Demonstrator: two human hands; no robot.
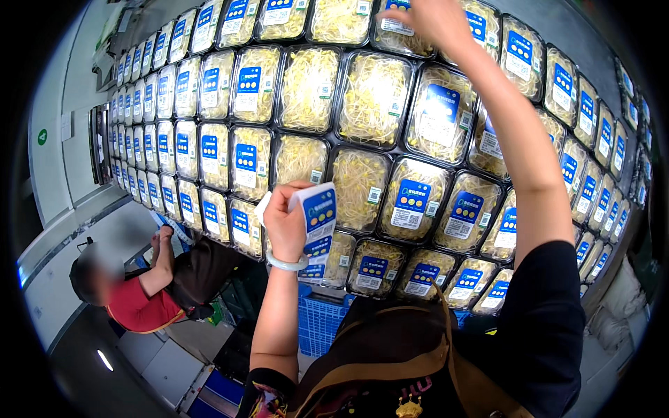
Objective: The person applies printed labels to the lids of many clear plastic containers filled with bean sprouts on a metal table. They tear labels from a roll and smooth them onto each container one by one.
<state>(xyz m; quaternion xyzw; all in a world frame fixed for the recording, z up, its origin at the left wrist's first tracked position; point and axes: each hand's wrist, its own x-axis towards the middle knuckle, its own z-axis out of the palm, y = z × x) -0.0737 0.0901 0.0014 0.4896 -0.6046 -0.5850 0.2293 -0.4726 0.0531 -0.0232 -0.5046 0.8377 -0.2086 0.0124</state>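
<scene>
My left hand (286, 222), with a pale bangle at the wrist, grips a folded strip of blue-and-white labels (319, 211). The strip hangs down in front of clear-lidded plastic trays of bean sprouts (360, 188). At the top edge my right hand (431, 21) is over a sprout tray (405, 44) in the farthest visible row, by its blue label (396, 25). The frame cuts off part of that hand, and its fingertips are hidden. Several trays in the middle, such as one sprout tray (373, 99), show only a small code sticker.
Labelled trays (245, 162) stand in close rows across the table. Below the near edge is a blue plastic crate (319, 318). A person in a red top (143, 303) sits at the left, hands near the table. White bags (622, 298) lie at the right.
</scene>
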